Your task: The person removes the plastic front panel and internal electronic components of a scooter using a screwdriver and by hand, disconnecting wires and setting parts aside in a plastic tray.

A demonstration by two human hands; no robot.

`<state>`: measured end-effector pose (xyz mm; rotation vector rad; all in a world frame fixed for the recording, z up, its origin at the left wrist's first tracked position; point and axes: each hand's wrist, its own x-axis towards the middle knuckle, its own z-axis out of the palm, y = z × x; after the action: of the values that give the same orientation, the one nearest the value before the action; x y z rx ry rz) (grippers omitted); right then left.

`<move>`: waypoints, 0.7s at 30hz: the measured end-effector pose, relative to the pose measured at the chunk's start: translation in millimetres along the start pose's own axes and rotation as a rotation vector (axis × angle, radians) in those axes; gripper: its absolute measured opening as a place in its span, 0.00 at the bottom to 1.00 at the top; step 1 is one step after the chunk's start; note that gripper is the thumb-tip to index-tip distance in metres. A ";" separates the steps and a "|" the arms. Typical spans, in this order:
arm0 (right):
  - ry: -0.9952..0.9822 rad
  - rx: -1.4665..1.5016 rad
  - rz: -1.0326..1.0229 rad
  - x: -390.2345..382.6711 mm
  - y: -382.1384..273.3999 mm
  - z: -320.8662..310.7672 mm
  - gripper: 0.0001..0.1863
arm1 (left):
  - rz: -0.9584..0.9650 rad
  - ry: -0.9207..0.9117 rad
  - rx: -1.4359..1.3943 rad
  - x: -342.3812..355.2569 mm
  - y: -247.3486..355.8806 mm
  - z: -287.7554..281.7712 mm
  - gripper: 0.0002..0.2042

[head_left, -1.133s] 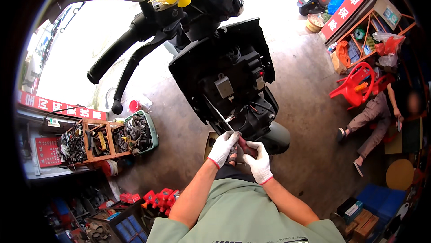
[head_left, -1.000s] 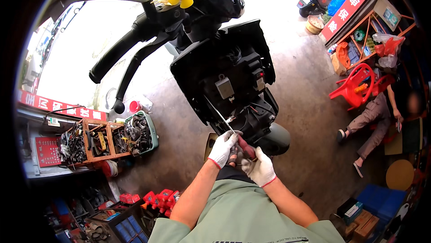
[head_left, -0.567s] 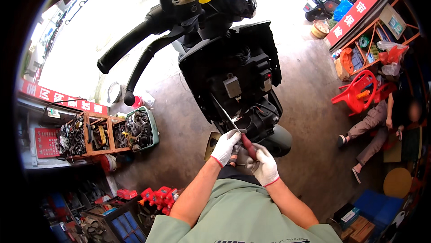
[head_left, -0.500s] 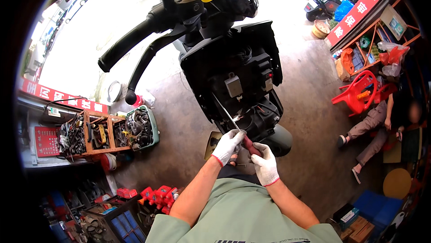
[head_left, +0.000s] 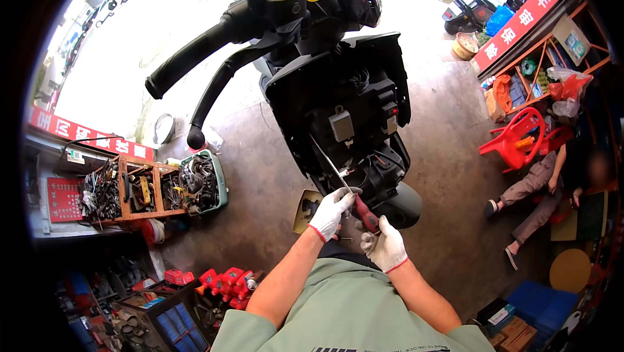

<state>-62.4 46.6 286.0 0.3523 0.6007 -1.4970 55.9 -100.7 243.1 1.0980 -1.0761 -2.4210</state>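
Note:
A long screwdriver with a red and black handle slants up and left, its metal shaft reaching into the opened front of a black scooter. My left hand, in a white glove with a red cuff, is closed round the shaft just ahead of the handle. At the handle's butt end is my right hand, gloved alike, its thumb against the end and its fingers curled. Inside the scooter's body sit a silver finned box, wiring and black plastic parts. What the screwdriver tip meets is too dark to tell.
The scooter's handlebar grip and brake lever jut out at upper left. Left stand a wooden parts rack and a green bin of cables. A person sits at right near a red chair. An open box lies below the scooter.
My right hand has slid down the handle to its butt end and loosened somewhat. My left hand keeps its hold on the shaft. The view has shifted slightly.

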 end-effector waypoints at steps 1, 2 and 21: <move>0.036 -0.102 -0.066 1.0 2.7 -3.8 0.20 | 0.013 -0.020 -0.047 -1.5 1.8 0.4 0.12; 0.072 -0.204 -0.131 1.9 5.4 -6.1 0.20 | -0.021 0.005 0.006 -2.2 4.4 2.3 0.12; 0.122 -0.006 -0.150 18.7 6.4 -27.6 0.18 | 0.288 0.483 -0.362 22.7 35.6 -34.9 0.16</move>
<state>-60.9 47.3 252.1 0.4027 0.7418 -1.6248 64.3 -154.8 241.6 1.2120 -0.5663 -1.8868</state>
